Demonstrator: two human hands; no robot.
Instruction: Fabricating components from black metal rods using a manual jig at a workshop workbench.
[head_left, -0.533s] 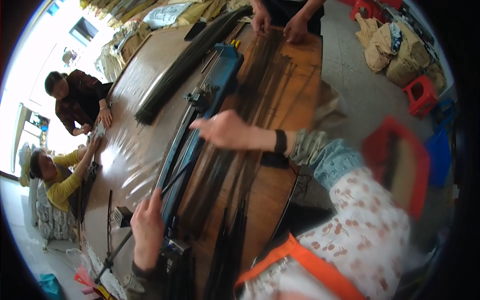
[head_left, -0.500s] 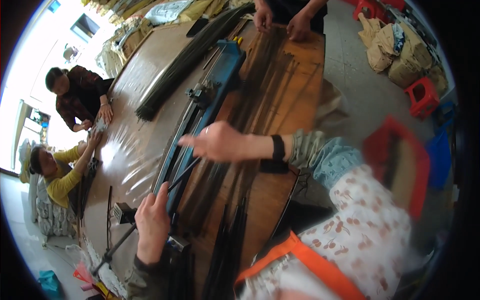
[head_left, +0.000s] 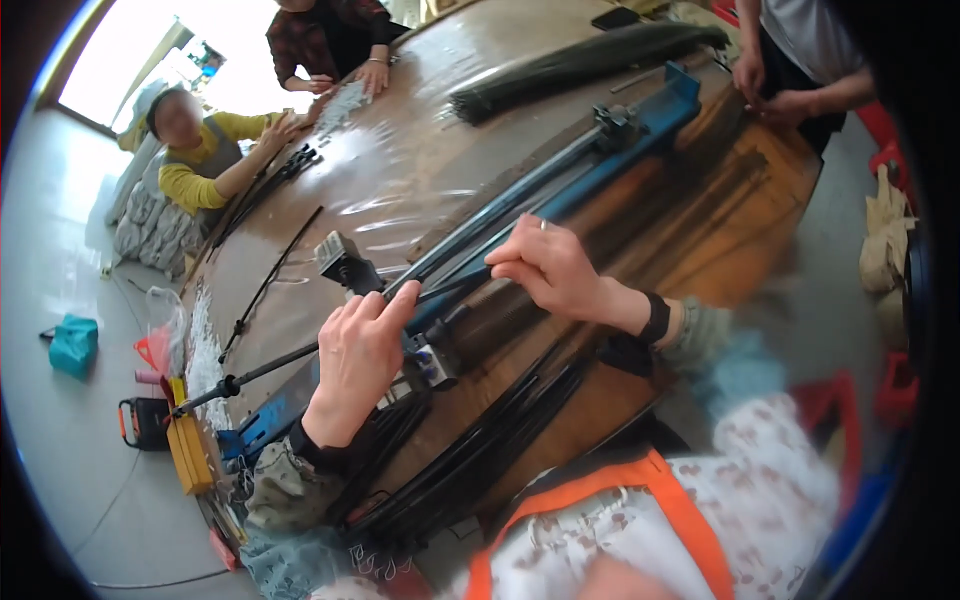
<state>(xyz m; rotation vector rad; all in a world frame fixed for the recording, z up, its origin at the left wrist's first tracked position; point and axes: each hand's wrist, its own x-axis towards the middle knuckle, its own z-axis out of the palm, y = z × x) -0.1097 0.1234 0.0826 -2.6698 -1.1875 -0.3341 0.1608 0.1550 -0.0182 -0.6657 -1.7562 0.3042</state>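
Note:
A thin black rod (head_left: 278,363) slants across the middle, with dark collars near its lower-left end. My left hand (head_left: 355,360) is closed round it, thumb along the top. Farther right, my right hand (head_left: 555,270) pinches the rod near its other end between thumb and fingertips. Beneath both hands runs a long blue metal rail (head_left: 655,125), which bears a metal clamp block (head_left: 620,125) toward its far end. A dark boxy fixture (head_left: 345,262) stands just beyond my left hand, and a metal block (head_left: 436,366) sits on the near side.
Bundled black rods (head_left: 470,450) lie close to me; a large dark bundle (head_left: 590,70) lies at the back. Two co-workers handle small pieces at the far left. Another person's hands (head_left: 770,100) are at the far right. A yellow box (head_left: 188,450) stands by the left edge.
The view has swung to the right. My right hand, earlier with its index finger stretched out, now pinches the rod. My left hand keeps its hold.

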